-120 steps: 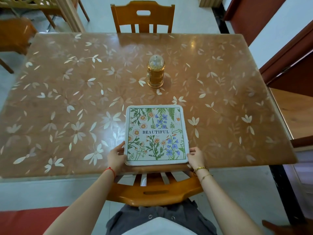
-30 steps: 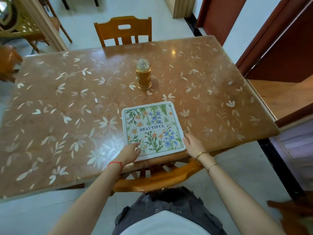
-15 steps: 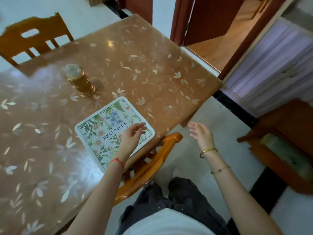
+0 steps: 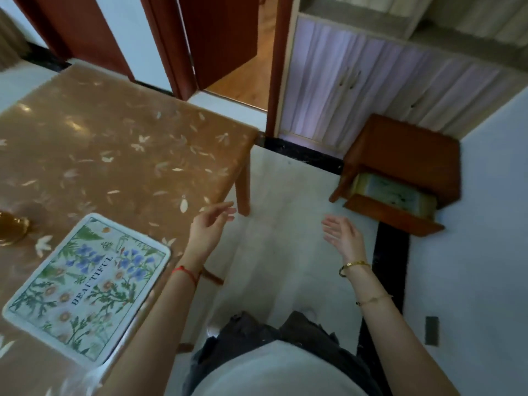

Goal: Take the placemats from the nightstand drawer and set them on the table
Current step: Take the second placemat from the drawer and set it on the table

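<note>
A floral placemat [image 4: 85, 287] printed "BEAUTIFUL" lies flat near the front edge of the brown leaf-patterned table [image 4: 120, 155]. To the right, a reddish wooden nightstand [image 4: 405, 155] stands by the wall with its drawer [image 4: 391, 212] pulled out; another floral placemat [image 4: 388, 192] shows inside it. My left hand [image 4: 210, 227] hovers past the table's corner, fingers relaxed, holding nothing. Over the pale floor, my right hand [image 4: 343, 234] is open and empty, some way short of the drawer.
A golden jar [image 4: 11, 227] sits at the table's left edge of view. A table leg [image 4: 243, 184] stands just beyond my left hand. Behind are a red door frame [image 4: 274, 64], an open doorway and a lilac-curtained cabinet [image 4: 371, 81]. A black floor strip [image 4: 388, 270] runs under my right arm.
My left hand has lifted off the placemat and moved right, off the table. My view has swung right, bringing the nightstand and its open drawer into sight. Both hands are empty.
</note>
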Tool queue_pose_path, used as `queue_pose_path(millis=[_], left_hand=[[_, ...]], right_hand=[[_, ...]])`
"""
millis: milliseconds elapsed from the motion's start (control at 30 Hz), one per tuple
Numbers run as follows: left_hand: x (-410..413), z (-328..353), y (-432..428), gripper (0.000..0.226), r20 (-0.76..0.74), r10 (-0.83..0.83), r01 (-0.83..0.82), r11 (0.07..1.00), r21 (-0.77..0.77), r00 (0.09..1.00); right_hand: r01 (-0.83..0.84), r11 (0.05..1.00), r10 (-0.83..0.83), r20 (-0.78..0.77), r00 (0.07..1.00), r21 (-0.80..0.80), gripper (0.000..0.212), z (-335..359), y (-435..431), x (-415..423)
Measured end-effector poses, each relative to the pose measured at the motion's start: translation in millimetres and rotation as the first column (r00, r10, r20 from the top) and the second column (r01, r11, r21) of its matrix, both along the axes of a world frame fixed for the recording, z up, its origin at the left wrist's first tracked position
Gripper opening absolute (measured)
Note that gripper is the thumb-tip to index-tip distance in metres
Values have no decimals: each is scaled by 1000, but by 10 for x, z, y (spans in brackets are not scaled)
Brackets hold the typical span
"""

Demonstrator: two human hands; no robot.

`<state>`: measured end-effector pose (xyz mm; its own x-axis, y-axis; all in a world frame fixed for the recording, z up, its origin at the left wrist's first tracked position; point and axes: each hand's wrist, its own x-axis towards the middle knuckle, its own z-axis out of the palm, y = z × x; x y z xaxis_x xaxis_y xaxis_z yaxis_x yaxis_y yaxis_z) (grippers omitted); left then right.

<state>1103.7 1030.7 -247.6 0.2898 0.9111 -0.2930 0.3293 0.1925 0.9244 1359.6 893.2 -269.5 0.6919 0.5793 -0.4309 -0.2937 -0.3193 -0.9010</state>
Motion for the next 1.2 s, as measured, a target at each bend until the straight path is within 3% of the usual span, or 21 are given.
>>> queue_pose_path(millis=[267,567,967,1200], left_hand=[[1522,-72,-585,27,122,-69,80,993,-89,990],[2679,-134,-1071,28,112,-183,199,969,-145,977],[4137,-419,-861,23,32,-317,318,932,-175,948],[5249,-492,-534,26,-2,-375,366,906,-212,927]], right_hand=[[175,984,-175,-25,984,-18,41,4,-987,1257],[284,958,-286,-86,954,-38,38,-192,-1659,2235],[369,926,-376,-130,917,-77,40,-445,-1579,3286],[334,930,-354,-121,927,-154,40,-510,-1320,4263]])
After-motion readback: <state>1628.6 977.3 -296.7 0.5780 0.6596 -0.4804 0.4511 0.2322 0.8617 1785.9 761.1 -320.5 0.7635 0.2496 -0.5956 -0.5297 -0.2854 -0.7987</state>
